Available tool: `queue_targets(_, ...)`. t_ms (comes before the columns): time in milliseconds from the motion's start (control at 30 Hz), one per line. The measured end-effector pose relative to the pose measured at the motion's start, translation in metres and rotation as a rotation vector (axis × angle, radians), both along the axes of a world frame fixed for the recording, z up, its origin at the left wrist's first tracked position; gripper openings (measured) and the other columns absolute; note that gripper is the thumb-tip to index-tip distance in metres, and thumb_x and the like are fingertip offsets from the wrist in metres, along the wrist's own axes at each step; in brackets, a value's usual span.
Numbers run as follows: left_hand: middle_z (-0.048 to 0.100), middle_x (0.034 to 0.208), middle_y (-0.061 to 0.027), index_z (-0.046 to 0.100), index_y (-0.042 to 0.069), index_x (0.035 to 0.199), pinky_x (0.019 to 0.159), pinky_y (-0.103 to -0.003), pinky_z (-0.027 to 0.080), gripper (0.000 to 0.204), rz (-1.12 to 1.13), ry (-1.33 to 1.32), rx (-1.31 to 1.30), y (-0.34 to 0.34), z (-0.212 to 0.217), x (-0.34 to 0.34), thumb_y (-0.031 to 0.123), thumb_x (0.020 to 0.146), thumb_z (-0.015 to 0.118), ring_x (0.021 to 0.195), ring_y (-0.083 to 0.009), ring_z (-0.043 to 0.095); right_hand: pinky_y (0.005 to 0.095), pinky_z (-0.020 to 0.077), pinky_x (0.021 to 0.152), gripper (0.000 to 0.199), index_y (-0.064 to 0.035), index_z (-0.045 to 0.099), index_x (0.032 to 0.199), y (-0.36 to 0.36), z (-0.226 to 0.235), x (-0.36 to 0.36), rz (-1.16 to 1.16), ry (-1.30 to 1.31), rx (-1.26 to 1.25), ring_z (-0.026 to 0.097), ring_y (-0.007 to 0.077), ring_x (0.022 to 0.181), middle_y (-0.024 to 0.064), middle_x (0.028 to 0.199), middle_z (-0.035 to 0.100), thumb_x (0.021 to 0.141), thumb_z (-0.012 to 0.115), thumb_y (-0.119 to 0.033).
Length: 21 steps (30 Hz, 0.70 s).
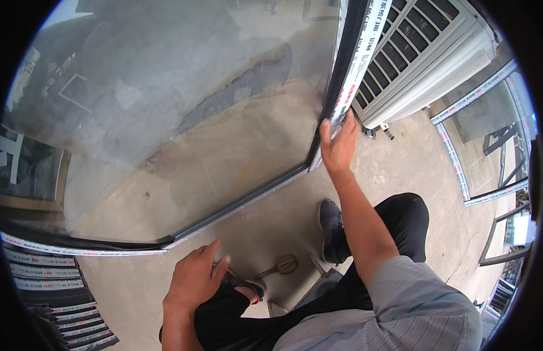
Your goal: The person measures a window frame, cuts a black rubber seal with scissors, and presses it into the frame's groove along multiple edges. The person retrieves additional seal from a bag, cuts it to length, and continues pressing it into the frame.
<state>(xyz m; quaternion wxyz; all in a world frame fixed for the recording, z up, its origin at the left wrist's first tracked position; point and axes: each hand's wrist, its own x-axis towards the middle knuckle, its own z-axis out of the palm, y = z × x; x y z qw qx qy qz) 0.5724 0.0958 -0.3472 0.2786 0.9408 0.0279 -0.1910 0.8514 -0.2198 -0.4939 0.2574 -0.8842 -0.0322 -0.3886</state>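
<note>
A large glass window panel, edged by a dark frame covered in white printed film, stands in front of me. My right hand grips the right side of the window frame, thumb on the glass side and fingers round the outer edge. Below the frame's lower edge, my left hand hovers over my knee with thumb and fingers apart, holding nothing. A black rubber strip runs along the lower left of the glass, and its end shows near the frame's corner. Scissors lie on the floor between my feet.
An air-conditioner outdoor unit stands just beyond the frame's right side. Film-covered frame profiles are stacked at the lower left. More window frames stand at the right. A low stool or box is between my legs.
</note>
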Motion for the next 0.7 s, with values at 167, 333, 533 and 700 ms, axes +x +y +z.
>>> queue_targets(167, 0.071, 0.118, -0.0237, 0.063, 0.000, 0.133, 0.088, -0.043, 0.056, 0.045, 0.000, 0.034, -0.009, -0.003, 0.003, 0.004, 0.029, 0.100, 0.067, 0.102, -0.0367, 0.072, 0.0462, 0.0536, 0.087, 0.040, 0.0013, 0.055, 0.126, 0.007, -0.034, -0.048, -0.023, 0.211, 0.205, 0.062, 0.0382, 0.106, 0.0219, 0.114, 0.059, 0.096, 0.073, -0.019)
queue_targets(333, 0.071, 0.120, -0.0237, 0.062, 0.000, 0.135, 0.089, -0.043, 0.056, 0.045, 0.003, 0.053, -0.015, -0.004, -0.001, 0.005, 0.029, 0.100, 0.067, 0.102, -0.0363, 0.072, 0.0406, 0.0556, 0.082, 0.019, -0.0027, 0.064, 0.111, 0.024, -0.031, -0.044, 0.051, 0.181, 0.332, 0.068, 0.0302, 0.089, 0.0152, 0.105, 0.064, 0.097, 0.072, -0.014)
queue_targets(533, 0.071, 0.112, -0.0225, 0.062, -0.003, 0.132, 0.085, -0.047, 0.055, 0.044, -0.008, 0.024, -0.018, -0.006, -0.003, 0.007, 0.028, 0.099, 0.067, 0.100, -0.0409, 0.069, 0.0434, 0.0543, 0.077, 0.014, -0.0021, 0.065, 0.103, 0.028, -0.032, -0.027, 0.020, 0.138, 0.336, 0.066, 0.0338, 0.085, 0.0158, 0.095, 0.066, 0.096, 0.072, -0.012)
queue_targets(700, 0.071, 0.120, -0.0241, 0.063, -0.001, 0.134, 0.089, -0.042, 0.056, 0.045, -0.016, 0.076, -0.007, -0.007, -0.002, 0.010, 0.028, 0.100, 0.067, 0.102, -0.0352, 0.072, 0.0454, 0.0521, 0.074, 0.013, -0.0031, 0.061, 0.095, 0.027, -0.030, -0.024, 0.043, 0.147, 0.282, 0.064, 0.0377, 0.084, 0.0172, 0.093, 0.064, 0.095, 0.072, -0.010)
